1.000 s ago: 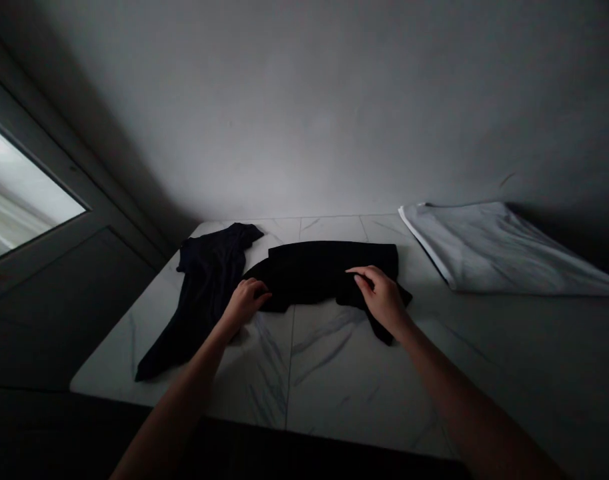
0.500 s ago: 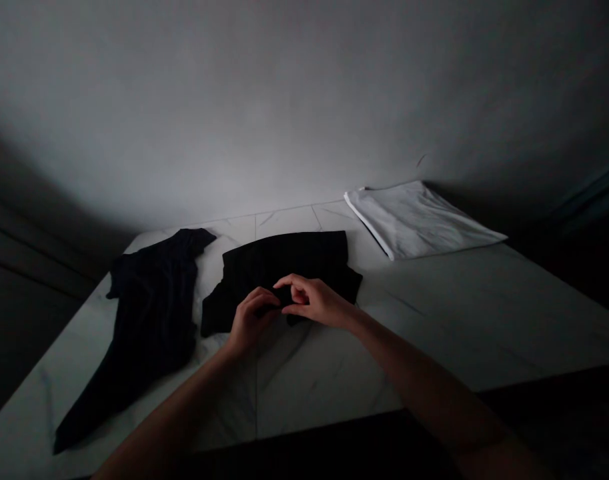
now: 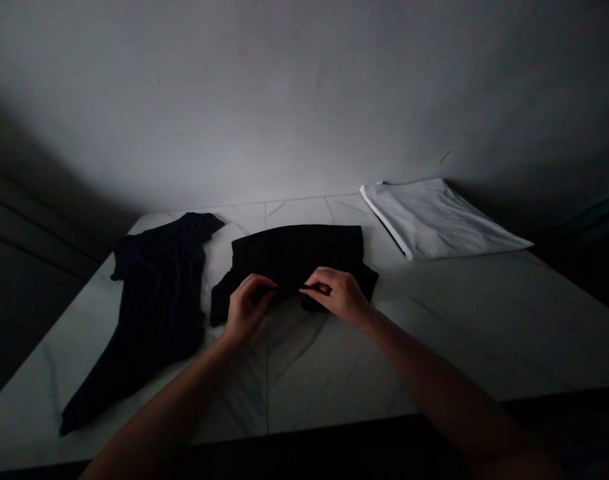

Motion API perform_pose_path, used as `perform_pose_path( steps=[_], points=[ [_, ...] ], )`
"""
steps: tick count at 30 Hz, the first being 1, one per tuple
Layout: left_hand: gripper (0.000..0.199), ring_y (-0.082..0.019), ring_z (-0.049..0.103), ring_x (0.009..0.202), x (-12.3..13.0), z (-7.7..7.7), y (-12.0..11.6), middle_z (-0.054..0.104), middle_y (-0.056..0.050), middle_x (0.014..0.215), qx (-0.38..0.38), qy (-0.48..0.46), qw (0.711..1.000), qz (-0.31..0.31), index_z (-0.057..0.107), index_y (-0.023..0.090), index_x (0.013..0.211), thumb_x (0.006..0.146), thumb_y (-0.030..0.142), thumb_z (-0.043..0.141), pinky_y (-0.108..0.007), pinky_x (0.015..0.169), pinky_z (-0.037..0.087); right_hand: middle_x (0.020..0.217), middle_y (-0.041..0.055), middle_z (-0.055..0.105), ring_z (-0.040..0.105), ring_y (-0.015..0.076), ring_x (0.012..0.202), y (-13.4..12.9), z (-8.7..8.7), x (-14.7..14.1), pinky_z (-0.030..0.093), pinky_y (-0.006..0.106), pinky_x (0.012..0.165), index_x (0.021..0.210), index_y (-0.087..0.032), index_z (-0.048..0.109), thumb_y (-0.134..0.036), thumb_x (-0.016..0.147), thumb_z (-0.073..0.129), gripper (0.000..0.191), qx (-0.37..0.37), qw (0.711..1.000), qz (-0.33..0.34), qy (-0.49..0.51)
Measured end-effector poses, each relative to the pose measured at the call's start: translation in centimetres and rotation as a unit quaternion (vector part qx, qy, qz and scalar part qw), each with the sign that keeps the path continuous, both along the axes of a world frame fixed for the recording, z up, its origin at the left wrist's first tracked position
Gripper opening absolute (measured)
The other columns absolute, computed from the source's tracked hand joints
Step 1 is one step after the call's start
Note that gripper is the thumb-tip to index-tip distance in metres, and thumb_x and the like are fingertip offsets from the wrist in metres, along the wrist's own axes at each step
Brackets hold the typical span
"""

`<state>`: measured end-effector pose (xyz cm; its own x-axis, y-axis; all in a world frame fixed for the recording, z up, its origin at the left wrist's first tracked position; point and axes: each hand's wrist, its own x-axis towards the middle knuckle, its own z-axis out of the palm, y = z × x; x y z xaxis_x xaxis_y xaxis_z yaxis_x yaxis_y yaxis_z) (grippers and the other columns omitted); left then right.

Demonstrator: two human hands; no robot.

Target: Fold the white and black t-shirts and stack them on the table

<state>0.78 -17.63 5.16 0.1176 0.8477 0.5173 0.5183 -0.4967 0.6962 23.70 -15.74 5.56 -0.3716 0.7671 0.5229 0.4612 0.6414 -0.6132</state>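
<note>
A: While the left hand (image 3: 245,313) and right hand (image 3: 338,295) sit on that folded black shirt (image 3: 294,253), what's the grip?

B: Head view: both grips pressed together, pinching its near edge. Shirt lies left of the white cloth (image 3: 434,220). Looks soft, light, limp; edge is the place to hold.

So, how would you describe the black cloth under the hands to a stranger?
On the white marble table, three garments lie side by side. The middle one, a folded black garment, alone has the left hand and right hand on it.
</note>
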Motion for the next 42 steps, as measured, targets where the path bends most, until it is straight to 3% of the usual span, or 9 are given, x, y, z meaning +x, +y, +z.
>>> perform_pose_path(
  steps=[6,11,15,19,23,27,30,35,42],
  points=[
    [0.029,-0.025,0.061,0.105,1.5,-0.2,-1.9,0.069,-0.009,0.109,0.097,0.107,0.989,-0.034,0.062,0.023,0.115,0.087,0.028,0.066,-0.043,0.096,0.045,0.069,-0.0036,0.054,0.048,0.0095,0.057,-0.9,0.1,-0.8,0.035,0.022,0.055,0.078,-0.021,0.062,-0.029,0.09,0.066,0.015,-0.021,0.999,0.025,-0.019],
    [0.016,-0.017,0.062,0.085,2.4,-1.5,-2.4,0.065,-0.005,0.095,0.003,0.056,0.996,-0.076,0.06,0.023,0.106,0.097,0.025,0.047,-0.029,0.077,0.05,0.069,-0.0031,0.057,0.051,0.0104,0.06,-1.2,0.2,-1.3,0.039,0.022,0.058,0.079,-0.021,0.061,-0.033,0.089,0.067,0.016,-0.077,0.995,0.056,0.0],
    [0.015,-0.013,0.059,0.077,1.7,-0.9,-2.3,0.061,-0.002,0.088,-0.089,0.0,0.993,-0.083,0.057,0.022,0.106,0.096,0.028,0.048,-0.025,0.07,0.047,0.073,-0.001,0.059,0.054,0.0119,0.063,0.2,0.0,-0.8,0.043,0.023,0.057,0.084,-0.021,0.058,-0.051,0.091,0.061,0.031,-0.136,0.984,-0.003,0.118],
    [0.038,-0.01,0.048,0.057,1.6,-0.1,-2.6,0.051,0.006,0.066,-0.156,-0.016,0.977,-0.146,0.052,0.022,0.128,0.093,0.037,0.057,-0.022,0.057,0.038,0.074,0.0,0.057,0.055,0.0136,0.067,1.0,-0.3,-0.7,0.045,0.024,0.06,0.083,-0.022,0.053,-0.063,0.091,0.053,0.041,-0.151,0.973,-0.044,0.17],
    [0.058,-0.009,0.045,0.052,2.4,-0.7,-2.9,0.048,0.009,0.06,-0.183,-0.03,0.971,-0.15,0.047,0.022,0.138,0.086,0.04,0.067,-0.021,0.052,0.034,0.076,0.0,0.056,0.054,0.0137,0.07,0.0,-0.3,-1.6,0.046,0.025,0.064,0.083,-0.022,0.053,-0.067,0.092,0.049,0.045,-0.176,0.971,0.025,0.159],
    [0.032,-0.009,0.045,0.051,2.8,-1.4,-2.8,0.051,0.008,0.059,-0.186,-0.021,0.976,-0.107,0.065,0.022,0.111,0.083,0.038,0.069,-0.02,0.05,0.032,0.073,-0.0014,0.054,0.05,0.0121,0.065,-1.0,0.3,-1.8,0.043,0.024,0.059,0.081,-0.021,0.054,-0.068,0.089,0.053,0.047,-0.21,0.963,0.102,0.138],
    [0.016,-0.009,0.047,0.052,2.6,-1.4,-2.5,0.053,0.006,0.059,-0.179,-0.037,0.98,-0.072,0.068,0.021,0.091,0.084,0.036,0.067,-0.021,0.05,0.034,0.072,-0.0017,0.054,0.048,0.0113,0.062,-0.8,1.0,-1.1,0.041,0.023,0.056,0.083,-0.021,0.057,-0.069,0.088,0.055,0.048,-0.225,0.96,0.111,0.124],
    [0.016,-0.009,0.048,0.051,2.2,-1.2,-2.5,0.054,0.006,0.058,-0.145,-0.067,0.987,-0.03,0.067,0.02,0.087,0.083,0.035,0.068,-0.021,0.051,0.037,0.08,0.0003,0.061,0.057,0.013,0.071,0.4,1.5,0.8,0.047,0.024,0.063,0.085,-0.02,0.065,-0.059,0.078,0.075,0.041,-0.158,0.977,0.117,0.082],
    [0.016,-0.012,0.061,0.067,1.5,-0.9,-1.6,0.068,0.002,0.077,-0.137,0.031,0.989,-0.054,0.067,0.022,0.093,0.087,0.036,0.063,-0.021,0.061,0.046,0.081,0.0028,0.068,0.064,0.0148,0.074,1.0,1.0,1.4,0.05,0.027,0.071,0.083,-0.019,0.072,-0.043,0.089,0.07,0.024,-0.07,0.992,0.107,-0.001]
  ],
)
